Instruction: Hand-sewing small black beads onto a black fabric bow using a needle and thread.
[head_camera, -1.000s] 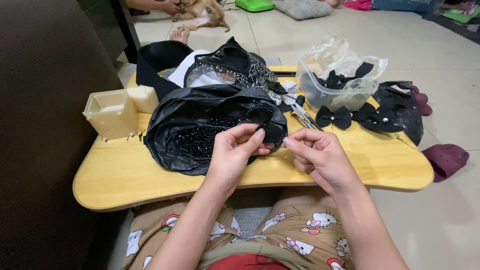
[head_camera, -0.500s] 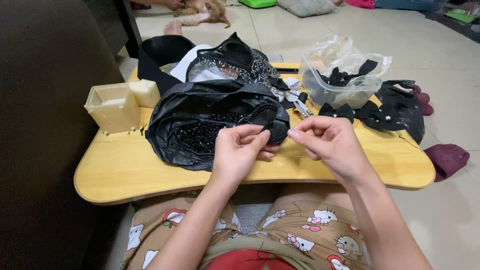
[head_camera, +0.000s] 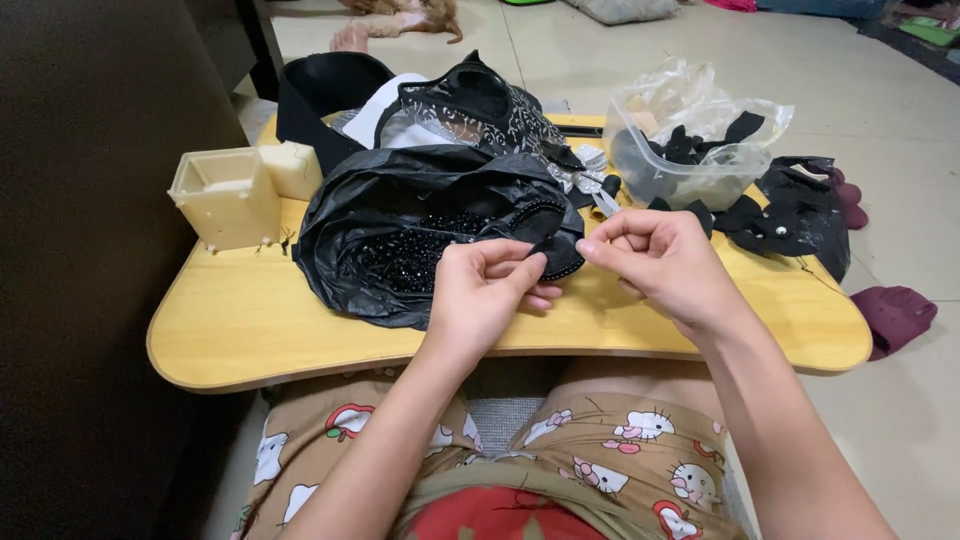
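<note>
My left hand (head_camera: 490, 290) rests at the near edge of a black plastic bag (head_camera: 400, 200) that lies open with several small black beads (head_camera: 410, 255) in it. Its thumb and forefinger are pinched together. My right hand (head_camera: 660, 260) hovers just to the right, fingertips also pinched and pointing at the left hand's fingertips. Whatever either hand pinches is too small to make out. Both hands are over a yellow wooden lap table (head_camera: 250, 330) above my patterned trousers.
A cream plastic box (head_camera: 225, 195) stands at the table's left. Black lace fabric (head_camera: 480, 100) lies behind the bag. A clear tub of black bows (head_camera: 680, 160) and loose black bows (head_camera: 770, 220) are at the right. A maroon slipper (head_camera: 895, 315) lies on the floor.
Both hands have lifted slightly toward the bag. My right hand has closed the gap, so its fingertips now nearly meet my left hand's.
</note>
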